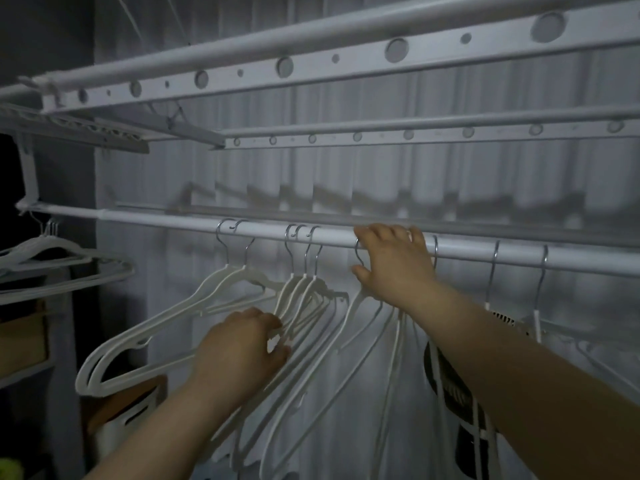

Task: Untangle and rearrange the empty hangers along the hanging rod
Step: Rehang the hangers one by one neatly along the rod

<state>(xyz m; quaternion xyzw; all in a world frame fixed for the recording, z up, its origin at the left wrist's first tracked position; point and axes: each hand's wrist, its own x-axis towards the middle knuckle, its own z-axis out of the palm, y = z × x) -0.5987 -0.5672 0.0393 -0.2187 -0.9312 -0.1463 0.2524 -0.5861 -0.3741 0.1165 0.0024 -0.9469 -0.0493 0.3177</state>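
Hangers point(301, 289) are hanging in a crowded bunch from the hanging rod point(173, 220), a smooth white round tube running across the view. They are slim and white, with curved shoulders and thin shiny metal hooks, and several shoulders are crossing one another below the rod. The left hand point(242, 344) is reaching into the bunch, its fingers curling round a few of the thin white arms and gripping them. The right hand point(391, 265) is clasping the rod itself, fingers draping over the top and thumb spreading beneath, just beside one metal hook point(359, 252). Whether it is also pinching a hook is hidden. Behind, a pale pleated curtain point(346, 181) is hanging in soft vertical folds.
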